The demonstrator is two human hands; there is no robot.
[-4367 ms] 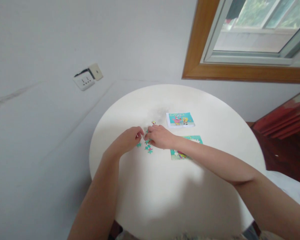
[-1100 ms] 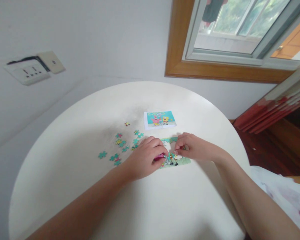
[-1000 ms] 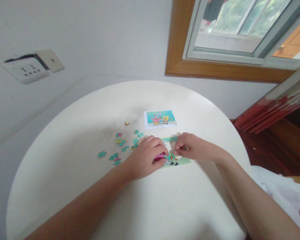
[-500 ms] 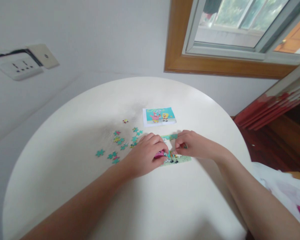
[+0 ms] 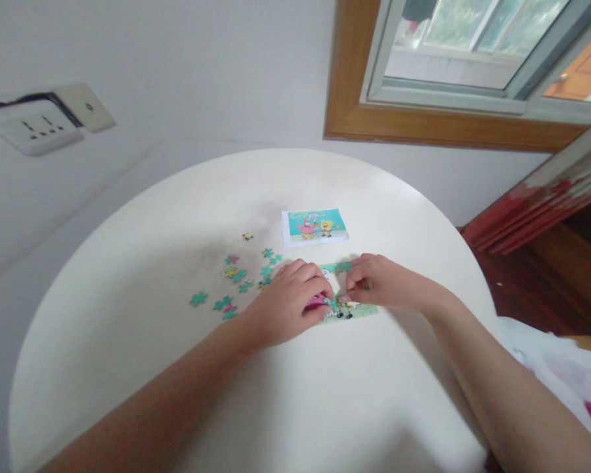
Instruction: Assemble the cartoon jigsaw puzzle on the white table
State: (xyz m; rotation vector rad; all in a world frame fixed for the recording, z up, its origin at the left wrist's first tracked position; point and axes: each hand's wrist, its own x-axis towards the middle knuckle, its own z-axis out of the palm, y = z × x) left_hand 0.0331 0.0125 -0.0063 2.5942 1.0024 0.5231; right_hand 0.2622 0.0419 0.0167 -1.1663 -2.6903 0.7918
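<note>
A partly assembled jigsaw puzzle (image 5: 362,311) with cartoon figures and a green border lies on the white round table. My left hand (image 5: 295,299) is closed over its left side, thumb and forefinger around a pink part. At the right side, my right hand (image 5: 374,282) has its fingers curled, fingertips pinched at a small puzzle piece (image 5: 345,299) that they mostly cover. Between the hands shows a pale gap in the picture. Loose teal puzzle pieces (image 5: 238,276) lie scattered left of my left hand, a few with pink or yellow on them.
Behind the puzzle lies a reference picture card (image 5: 320,225) with the same cartoon figures. One loose yellow-and-red piece (image 5: 247,236) sits apart, left of the card. The table (image 5: 295,174) has a curved far edge near the wall. White plastic bags (image 5: 546,355) are beyond its right side.
Both hands stay at the puzzle with only slight finger movement at its middle. The view has shifted a little; the loose pieces and the card have not moved.
</note>
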